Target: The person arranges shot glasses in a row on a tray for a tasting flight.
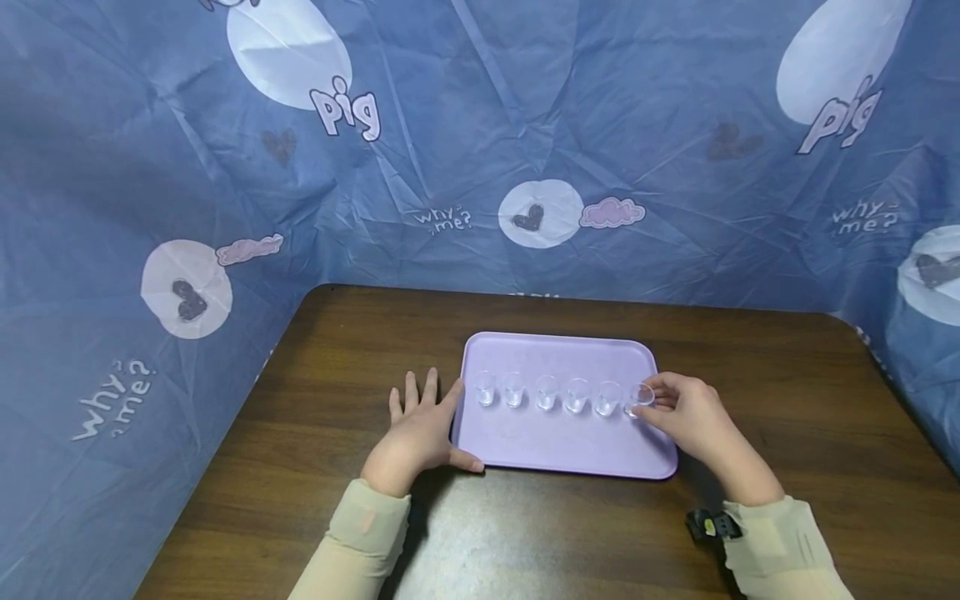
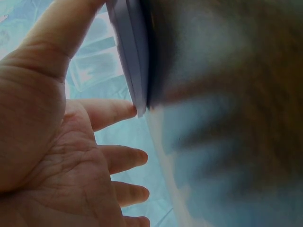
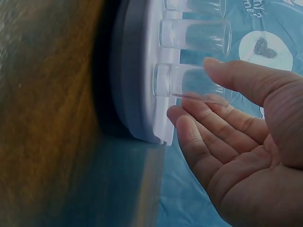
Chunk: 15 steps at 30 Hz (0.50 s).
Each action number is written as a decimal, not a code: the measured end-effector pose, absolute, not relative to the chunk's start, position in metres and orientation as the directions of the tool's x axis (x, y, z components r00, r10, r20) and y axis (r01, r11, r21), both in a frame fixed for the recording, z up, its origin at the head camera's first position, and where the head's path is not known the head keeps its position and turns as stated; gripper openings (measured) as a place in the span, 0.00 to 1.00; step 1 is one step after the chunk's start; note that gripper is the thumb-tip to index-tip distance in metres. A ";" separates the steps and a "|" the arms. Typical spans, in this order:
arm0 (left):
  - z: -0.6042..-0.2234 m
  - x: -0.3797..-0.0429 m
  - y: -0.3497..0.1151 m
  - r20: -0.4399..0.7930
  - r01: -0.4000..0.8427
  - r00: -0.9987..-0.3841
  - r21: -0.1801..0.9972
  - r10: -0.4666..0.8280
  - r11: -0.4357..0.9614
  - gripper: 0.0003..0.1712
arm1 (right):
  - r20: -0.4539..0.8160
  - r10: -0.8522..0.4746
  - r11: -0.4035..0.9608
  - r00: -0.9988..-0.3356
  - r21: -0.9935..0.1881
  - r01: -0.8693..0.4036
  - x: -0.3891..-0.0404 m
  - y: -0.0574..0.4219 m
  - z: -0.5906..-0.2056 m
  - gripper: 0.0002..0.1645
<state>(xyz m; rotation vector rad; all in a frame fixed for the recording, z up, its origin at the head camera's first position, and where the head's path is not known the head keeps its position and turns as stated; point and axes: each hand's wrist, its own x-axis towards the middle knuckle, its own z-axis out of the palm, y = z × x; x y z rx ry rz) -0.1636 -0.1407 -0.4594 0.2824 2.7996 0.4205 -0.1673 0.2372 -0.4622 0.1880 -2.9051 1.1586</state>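
A lilac tray (image 1: 570, 446) lies on the wooden table, with several small clear glasses (image 1: 546, 393) standing upright on it in a row from left to right. My right hand (image 1: 693, 421) is at the tray's right side, pinching the rightmost glass (image 3: 189, 81) between thumb and fingers near its rim. In the right wrist view, that glass's thick base is at the tray surface. My left hand (image 1: 416, 437) is spread at the tray's left edge, thumb near the front left corner. Its index fingertip (image 2: 128, 109) touches the tray's side in the left wrist view.
The brown wooden table (image 1: 555, 533) extends around the tray. Behind and beside it hangs a blue printed cloth (image 1: 450, 275), wrinkled, with hearts, clouds and lettering. A small black device (image 1: 711, 525) sits at the right wrist.
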 end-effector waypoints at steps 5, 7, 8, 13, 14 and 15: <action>-0.459 -0.164 -0.141 -0.259 0.146 -0.938 0.310 0.231 0.940 0.76 | 0.034 -0.107 0.726 -0.994 -0.680 -0.102 -0.168 0.238 -0.461 0.19; -0.459 -0.163 -0.140 -0.259 0.145 -0.938 0.310 0.230 0.940 0.76 | 0.030 -0.107 0.729 -0.994 -0.678 -0.099 -0.167 0.238 -0.460 0.19; -0.459 -0.163 -0.141 -0.258 0.145 -0.938 0.310 0.230 0.940 0.77 | 0.027 -0.108 0.733 -0.994 -0.674 -0.097 -0.167 0.238 -0.460 0.20; -0.460 -0.162 -0.143 -0.263 0.150 -0.933 0.334 0.244 0.931 0.74 | 0.028 -0.102 0.742 -0.994 -0.664 -0.095 -0.162 0.239 -0.459 0.25; -0.459 -0.161 -0.143 -0.263 0.149 -0.933 0.340 0.246 0.928 0.73 | 0.034 -0.098 0.745 -0.995 -0.660 -0.096 -0.161 0.239 -0.458 0.26; -0.458 -0.161 -0.144 -0.261 0.148 -0.933 0.345 0.246 0.927 0.71 | 0.045 -0.095 0.747 -0.994 -0.657 -0.101 -0.159 0.239 -0.457 0.27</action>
